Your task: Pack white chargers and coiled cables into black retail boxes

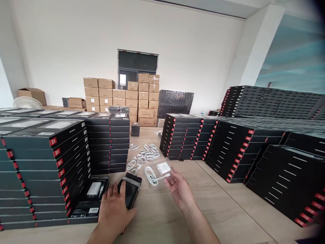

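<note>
Firstly, at the far left, I see tall stacks of dark boxes (43, 169) with red marks on their edges. Next to them lies an open box (92, 210), and inside it sits a white adapter (93, 189). To the right of this comes my left hand (115, 206): its fingers are somewhat spread, the thumb is stretched away, and they lie on the left side of a black case (130, 190), which is placed at a slant. Whether these fingers also press on it, I cannot tell. Behind, several white cables (146, 156) lie in a loose heap on the wooden table (218, 213). Nearer to me, in front of this heap, is the clear tray (160, 181), tilted, carrying a white plug (164, 168) and a coiled white cord (151, 176). My right hand (179, 189) pinches its right edge between thumb and fingers. Further to the right stand more stacks of black boxes (230, 149), well apart from both hands, with red marks along their corners.
</note>
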`<action>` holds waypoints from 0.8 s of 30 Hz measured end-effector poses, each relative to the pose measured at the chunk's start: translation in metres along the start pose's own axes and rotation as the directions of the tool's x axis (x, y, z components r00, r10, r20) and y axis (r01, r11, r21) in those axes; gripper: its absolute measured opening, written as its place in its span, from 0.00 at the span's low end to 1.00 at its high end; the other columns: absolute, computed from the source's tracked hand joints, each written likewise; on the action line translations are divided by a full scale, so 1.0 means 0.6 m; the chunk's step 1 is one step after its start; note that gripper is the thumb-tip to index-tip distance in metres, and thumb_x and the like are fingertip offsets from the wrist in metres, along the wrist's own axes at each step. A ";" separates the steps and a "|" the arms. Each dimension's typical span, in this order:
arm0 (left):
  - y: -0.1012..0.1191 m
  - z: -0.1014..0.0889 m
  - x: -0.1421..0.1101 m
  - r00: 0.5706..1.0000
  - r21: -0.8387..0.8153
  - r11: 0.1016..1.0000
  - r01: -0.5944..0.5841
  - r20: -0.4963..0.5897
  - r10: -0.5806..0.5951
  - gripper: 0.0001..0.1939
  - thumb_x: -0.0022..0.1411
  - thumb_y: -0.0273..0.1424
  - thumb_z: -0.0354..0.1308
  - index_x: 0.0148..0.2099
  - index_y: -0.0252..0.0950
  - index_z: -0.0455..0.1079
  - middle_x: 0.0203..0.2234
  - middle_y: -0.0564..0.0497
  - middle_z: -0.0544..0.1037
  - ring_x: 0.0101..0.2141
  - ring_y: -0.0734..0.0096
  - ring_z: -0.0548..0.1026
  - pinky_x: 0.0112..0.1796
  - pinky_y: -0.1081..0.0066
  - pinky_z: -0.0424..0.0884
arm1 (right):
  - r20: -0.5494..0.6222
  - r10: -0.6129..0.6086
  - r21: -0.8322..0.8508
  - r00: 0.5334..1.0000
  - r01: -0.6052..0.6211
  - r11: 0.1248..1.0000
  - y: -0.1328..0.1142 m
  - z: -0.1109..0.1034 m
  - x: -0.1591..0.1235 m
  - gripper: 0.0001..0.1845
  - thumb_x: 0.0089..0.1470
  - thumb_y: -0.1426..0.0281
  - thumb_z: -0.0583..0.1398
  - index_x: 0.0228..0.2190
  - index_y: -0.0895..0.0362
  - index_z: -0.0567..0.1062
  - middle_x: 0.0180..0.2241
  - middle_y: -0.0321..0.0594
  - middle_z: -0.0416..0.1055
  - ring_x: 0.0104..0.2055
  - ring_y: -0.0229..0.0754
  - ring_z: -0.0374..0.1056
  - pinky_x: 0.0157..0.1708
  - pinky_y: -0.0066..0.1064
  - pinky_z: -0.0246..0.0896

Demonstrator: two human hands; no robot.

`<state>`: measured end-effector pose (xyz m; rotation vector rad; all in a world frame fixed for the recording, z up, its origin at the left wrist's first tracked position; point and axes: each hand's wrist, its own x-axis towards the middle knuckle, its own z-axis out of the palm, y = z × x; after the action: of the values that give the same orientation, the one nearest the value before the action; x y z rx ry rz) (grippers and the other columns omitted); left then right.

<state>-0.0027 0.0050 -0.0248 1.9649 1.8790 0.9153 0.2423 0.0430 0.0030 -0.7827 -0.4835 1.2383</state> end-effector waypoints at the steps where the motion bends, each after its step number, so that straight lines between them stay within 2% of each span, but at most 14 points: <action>1: 0.002 0.004 -0.001 1.000 0.052 0.999 -0.012 0.020 0.011 0.40 0.41 0.37 0.63 0.59 0.32 0.64 0.50 0.31 0.71 0.54 0.33 0.64 0.53 0.45 0.53 | 0.005 0.001 0.011 1.000 -0.001 1.000 0.003 -0.001 0.001 0.16 0.43 0.73 0.67 0.36 0.54 0.73 0.30 0.35 0.78 0.29 0.39 0.74 0.32 0.31 0.74; 3: 0.008 0.007 -0.005 0.998 0.122 0.991 -0.054 0.042 0.049 0.41 0.41 0.31 0.59 0.62 0.36 0.61 0.51 0.35 0.71 0.52 0.38 0.67 0.52 0.48 0.57 | 0.040 -0.005 0.021 0.999 0.004 1.000 0.012 0.002 -0.003 0.19 0.43 0.73 0.68 0.39 0.53 0.73 0.32 0.35 0.78 0.32 0.39 0.75 0.37 0.34 0.74; 5: 0.016 0.002 -0.010 0.991 0.182 0.974 -0.135 0.032 0.132 0.44 0.41 0.26 0.56 0.64 0.39 0.56 0.54 0.38 0.68 0.52 0.44 0.66 0.53 0.50 0.56 | 0.088 -0.041 0.032 0.995 0.038 0.999 0.020 0.010 -0.010 0.23 0.43 0.71 0.69 0.43 0.51 0.72 0.33 0.33 0.78 0.34 0.39 0.75 0.41 0.35 0.73; 9: 0.029 -0.017 -0.018 0.947 0.239 0.924 -0.299 -0.044 0.318 0.50 0.39 0.21 0.53 0.68 0.41 0.48 0.56 0.43 0.64 0.57 0.51 0.62 0.61 0.51 0.42 | 0.133 -0.169 0.030 0.977 0.166 0.986 0.022 0.027 -0.025 0.28 0.45 0.67 0.69 0.49 0.46 0.70 0.35 0.30 0.76 0.37 0.38 0.74 0.46 0.37 0.71; 12: 0.032 -0.028 -0.018 0.924 0.250 0.905 -0.344 -0.080 0.373 0.51 0.38 0.20 0.53 0.67 0.40 0.47 0.56 0.43 0.64 0.57 0.52 0.61 0.62 0.50 0.35 | 0.141 -0.250 -0.024 0.958 0.256 0.966 0.015 0.035 -0.032 0.29 0.47 0.65 0.68 0.52 0.45 0.69 0.40 0.32 0.75 0.39 0.39 0.73 0.46 0.37 0.69; 15: 0.027 -0.032 -0.013 0.916 0.261 0.897 -0.356 -0.090 0.390 0.50 0.39 0.21 0.53 0.67 0.40 0.47 0.56 0.43 0.65 0.58 0.51 0.61 0.62 0.49 0.33 | 0.151 -0.269 -0.105 0.951 0.286 0.952 0.009 0.036 -0.035 0.30 0.47 0.63 0.68 0.52 0.47 0.69 0.43 0.37 0.75 0.38 0.41 0.72 0.40 0.37 0.70; 17: 0.021 -0.034 -0.010 0.917 0.268 0.896 -0.353 -0.093 0.389 0.51 0.39 0.21 0.54 0.68 0.41 0.46 0.57 0.43 0.65 0.58 0.52 0.61 0.62 0.48 0.33 | 0.150 -0.260 -0.161 0.954 0.283 0.946 0.006 0.035 -0.036 0.30 0.46 0.62 0.67 0.52 0.49 0.70 0.40 0.39 0.76 0.34 0.42 0.72 0.33 0.35 0.69; 20: 0.014 -0.035 -0.008 0.912 0.254 0.893 -0.371 -0.081 0.402 0.52 0.39 0.22 0.54 0.68 0.43 0.44 0.57 0.44 0.65 0.58 0.52 0.61 0.62 0.48 0.32 | 0.149 -0.272 -0.227 0.951 0.301 0.926 0.000 0.034 -0.037 0.29 0.46 0.62 0.67 0.51 0.50 0.72 0.37 0.39 0.76 0.31 0.42 0.71 0.26 0.31 0.66; 24: 0.014 -0.034 -0.010 0.900 0.209 0.890 -0.405 -0.080 0.428 0.53 0.39 0.21 0.54 0.68 0.43 0.43 0.58 0.45 0.64 0.59 0.52 0.60 0.63 0.49 0.32 | 0.148 -0.287 -0.249 0.947 0.316 0.916 -0.015 0.035 -0.038 0.26 0.44 0.63 0.66 0.48 0.52 0.74 0.34 0.37 0.76 0.29 0.41 0.70 0.22 0.28 0.62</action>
<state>-0.0081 -0.0067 -0.0056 2.5497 1.6829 1.0220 0.2268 0.0253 0.0251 -0.8354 -0.8437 0.9382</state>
